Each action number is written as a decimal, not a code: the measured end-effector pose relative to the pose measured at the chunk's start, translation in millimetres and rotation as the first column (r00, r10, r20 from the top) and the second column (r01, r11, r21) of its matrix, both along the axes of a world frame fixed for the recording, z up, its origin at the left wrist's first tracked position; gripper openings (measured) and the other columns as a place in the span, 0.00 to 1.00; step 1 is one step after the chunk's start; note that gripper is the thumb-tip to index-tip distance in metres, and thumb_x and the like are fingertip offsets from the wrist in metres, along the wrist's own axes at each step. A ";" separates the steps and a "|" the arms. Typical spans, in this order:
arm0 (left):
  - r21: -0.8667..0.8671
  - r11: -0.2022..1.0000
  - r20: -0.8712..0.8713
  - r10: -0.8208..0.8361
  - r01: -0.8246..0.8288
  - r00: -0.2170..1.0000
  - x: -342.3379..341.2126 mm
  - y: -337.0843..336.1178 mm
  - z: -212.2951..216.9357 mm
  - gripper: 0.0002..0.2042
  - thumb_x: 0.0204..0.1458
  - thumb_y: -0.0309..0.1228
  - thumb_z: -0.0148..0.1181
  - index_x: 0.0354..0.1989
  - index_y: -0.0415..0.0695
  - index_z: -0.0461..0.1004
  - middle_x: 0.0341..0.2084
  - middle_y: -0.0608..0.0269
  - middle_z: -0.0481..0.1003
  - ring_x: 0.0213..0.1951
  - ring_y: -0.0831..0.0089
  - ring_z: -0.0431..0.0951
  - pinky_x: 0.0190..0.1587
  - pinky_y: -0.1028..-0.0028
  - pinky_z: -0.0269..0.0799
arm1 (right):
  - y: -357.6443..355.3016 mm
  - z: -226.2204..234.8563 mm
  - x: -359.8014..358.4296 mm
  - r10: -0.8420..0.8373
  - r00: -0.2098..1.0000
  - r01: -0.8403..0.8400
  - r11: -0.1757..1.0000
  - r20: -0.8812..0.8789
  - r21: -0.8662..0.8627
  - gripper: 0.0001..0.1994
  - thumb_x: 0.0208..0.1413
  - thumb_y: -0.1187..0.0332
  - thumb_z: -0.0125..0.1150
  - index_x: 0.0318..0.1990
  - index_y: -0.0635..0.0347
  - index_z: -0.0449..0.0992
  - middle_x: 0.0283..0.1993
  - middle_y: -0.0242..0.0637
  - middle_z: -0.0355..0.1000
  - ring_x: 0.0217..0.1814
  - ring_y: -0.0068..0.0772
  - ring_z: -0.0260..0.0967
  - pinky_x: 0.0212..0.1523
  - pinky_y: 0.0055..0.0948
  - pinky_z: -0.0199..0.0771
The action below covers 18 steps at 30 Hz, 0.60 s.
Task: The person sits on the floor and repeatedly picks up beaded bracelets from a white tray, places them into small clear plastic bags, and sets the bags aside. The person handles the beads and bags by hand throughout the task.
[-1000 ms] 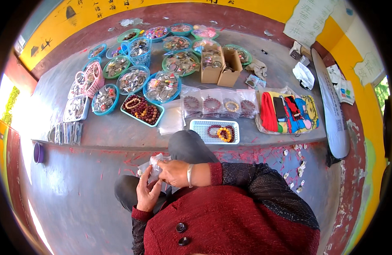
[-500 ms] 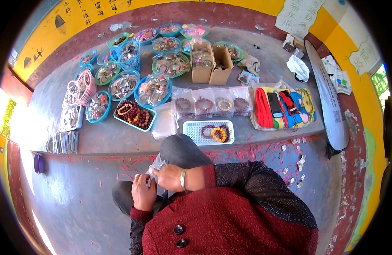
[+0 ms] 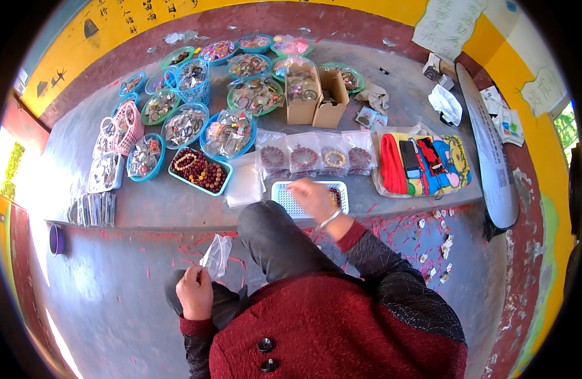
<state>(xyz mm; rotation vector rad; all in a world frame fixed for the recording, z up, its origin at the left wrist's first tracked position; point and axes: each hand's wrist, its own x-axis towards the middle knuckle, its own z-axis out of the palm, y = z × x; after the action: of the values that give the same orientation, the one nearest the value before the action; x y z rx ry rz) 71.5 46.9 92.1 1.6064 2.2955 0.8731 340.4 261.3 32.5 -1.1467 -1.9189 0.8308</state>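
My left hand (image 3: 194, 292) stays low beside my knee and pinches a small clear plastic bag (image 3: 216, 256) that hangs open above it. My right hand (image 3: 312, 198) reaches forward over a white mesh tray (image 3: 287, 197) on the ledge, its fingers curled down onto the beaded bracelets (image 3: 334, 195) lying in the tray. Whether the fingers have closed on a bracelet is hidden by the hand itself. Just behind the tray lies a row of bagged bracelets (image 3: 315, 158).
Round teal bowls (image 3: 227, 134) and a rectangular tray of beads (image 3: 200, 169) fill the left of the ledge. Two open cardboard boxes (image 3: 315, 98) stand behind. A bundle of coloured cords (image 3: 422, 163) lies right, a flat stack of clear bags (image 3: 244, 183) left of the tray.
My right hand left the plastic bag and stretched out to the mesh tray. The left hand keeps the bag alone, a little lower.
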 end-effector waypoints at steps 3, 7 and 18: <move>-0.065 0.997 0.045 0.046 -0.043 0.998 -1.4 -3.4 2.1 0.04 0.45 0.26 0.54 0.24 0.38 0.71 0.18 0.52 0.71 0.21 0.56 0.72 0.25 0.65 0.66 | 46.9 -92.3 72.7 -0.218 0.868 0.289 0.952 0.445 -0.098 0.10 0.46 0.61 0.56 0.31 0.56 0.77 0.30 0.41 0.75 0.36 0.42 0.73 0.35 0.36 0.70; -0.051 0.998 0.048 0.032 -0.030 0.998 -1.4 -9.5 -4.0 0.04 0.45 0.26 0.54 0.24 0.38 0.71 0.18 0.52 0.71 0.21 0.56 0.72 0.25 0.66 0.66 | 38.9 -152.2 102.1 -0.068 0.719 0.315 0.919 0.691 -0.238 0.12 0.44 0.57 0.57 0.30 0.55 0.77 0.31 0.42 0.74 0.36 0.44 0.72 0.38 0.39 0.71; -0.016 1.000 0.047 0.003 -0.002 0.999 9.2 -9.0 1.0 0.04 0.45 0.27 0.55 0.24 0.38 0.71 0.17 0.52 0.71 0.21 0.56 0.73 0.25 0.66 0.67 | 37.8 -211.0 82.8 -0.100 0.603 0.295 0.950 0.791 -0.105 0.13 0.45 0.61 0.56 0.36 0.57 0.77 0.39 0.44 0.73 0.44 0.45 0.70 0.44 0.41 0.70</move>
<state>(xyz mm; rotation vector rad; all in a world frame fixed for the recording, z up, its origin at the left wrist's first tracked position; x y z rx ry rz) 80.8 37.9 93.1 1.5596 2.2671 0.8816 423.2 299.1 -178.5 -2.0899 -2.3287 0.4364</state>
